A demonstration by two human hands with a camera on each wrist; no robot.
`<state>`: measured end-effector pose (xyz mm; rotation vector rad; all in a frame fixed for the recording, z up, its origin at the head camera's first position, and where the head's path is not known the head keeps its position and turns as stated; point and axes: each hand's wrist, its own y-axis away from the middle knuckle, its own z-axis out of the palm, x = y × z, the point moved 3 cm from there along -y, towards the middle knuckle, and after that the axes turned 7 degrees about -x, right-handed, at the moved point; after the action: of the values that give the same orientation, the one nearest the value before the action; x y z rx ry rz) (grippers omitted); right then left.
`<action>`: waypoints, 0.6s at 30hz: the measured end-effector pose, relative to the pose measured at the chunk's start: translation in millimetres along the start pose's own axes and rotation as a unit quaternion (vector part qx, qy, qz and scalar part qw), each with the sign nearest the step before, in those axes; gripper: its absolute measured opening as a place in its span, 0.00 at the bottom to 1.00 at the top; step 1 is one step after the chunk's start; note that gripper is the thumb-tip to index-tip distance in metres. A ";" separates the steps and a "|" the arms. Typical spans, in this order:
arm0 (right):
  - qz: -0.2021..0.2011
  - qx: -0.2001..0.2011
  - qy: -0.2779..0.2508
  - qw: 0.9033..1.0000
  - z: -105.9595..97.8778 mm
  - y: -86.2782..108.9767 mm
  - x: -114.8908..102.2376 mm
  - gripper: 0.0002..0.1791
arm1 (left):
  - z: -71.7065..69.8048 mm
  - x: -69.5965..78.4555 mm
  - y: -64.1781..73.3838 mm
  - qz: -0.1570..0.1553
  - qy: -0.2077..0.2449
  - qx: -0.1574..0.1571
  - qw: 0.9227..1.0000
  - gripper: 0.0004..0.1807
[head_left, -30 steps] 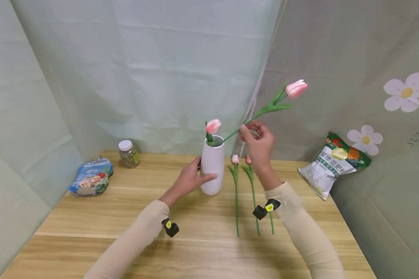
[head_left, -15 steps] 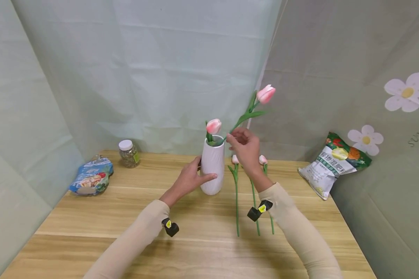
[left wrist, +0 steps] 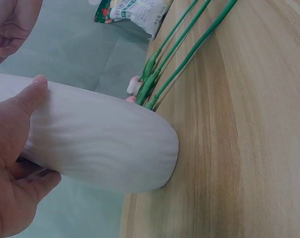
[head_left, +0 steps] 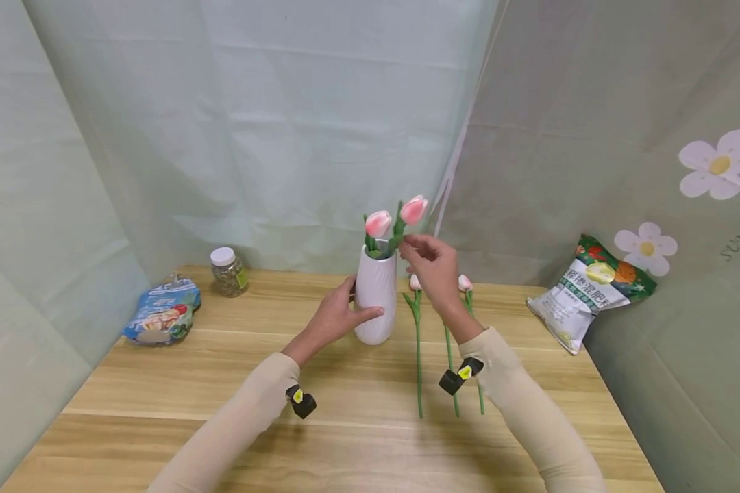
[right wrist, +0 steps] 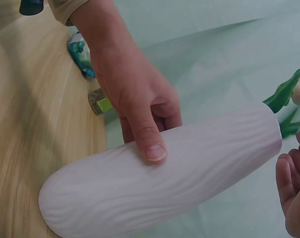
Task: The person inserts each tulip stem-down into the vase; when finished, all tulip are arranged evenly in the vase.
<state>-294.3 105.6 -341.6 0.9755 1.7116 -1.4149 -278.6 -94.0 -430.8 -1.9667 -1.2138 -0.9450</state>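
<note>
A white ribbed vase point(head_left: 375, 301) stands upright on the wooden table. My left hand point(head_left: 336, 311) grips its side; the left wrist view shows the thumb and fingers round the vase point(left wrist: 105, 139). One pink tulip point(head_left: 378, 224) stands in the vase. A second tulip point(head_left: 414, 210) leans right at the rim, its stem inside the mouth. My right hand point(head_left: 433, 263) is at the rim's right side, fingertips pinching this tulip by its leaves. In the right wrist view, the right hand point(right wrist: 296, 188) is partly cut off, so its pinch is hidden.
Three more tulips lie right of the vase, one with its stem point(head_left: 418, 363) nearest it. A white-lidded jar point(head_left: 228, 272) and a blue bag point(head_left: 163, 311) are at the left of the table point(head_left: 222, 383). A green-and-white bag point(head_left: 588, 291) leans at the right edge.
The second tulip has swung upright and sunk into the vase, its bloom moving left and down. My right hand has moved left to the rim. The left hand keeps its grip.
</note>
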 end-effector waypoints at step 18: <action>0.022 -0.001 0.002 1.000 -21.9 11.8 6.2 0.16 | 0.1 0.0 -0.8 -0.002 -0.008 0.002 1.000 0.47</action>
<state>-288.0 129.3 -349.0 1.0091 1.6848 -1.3834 -279.2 -93.6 -430.8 -1.9740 -1.2274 -0.9293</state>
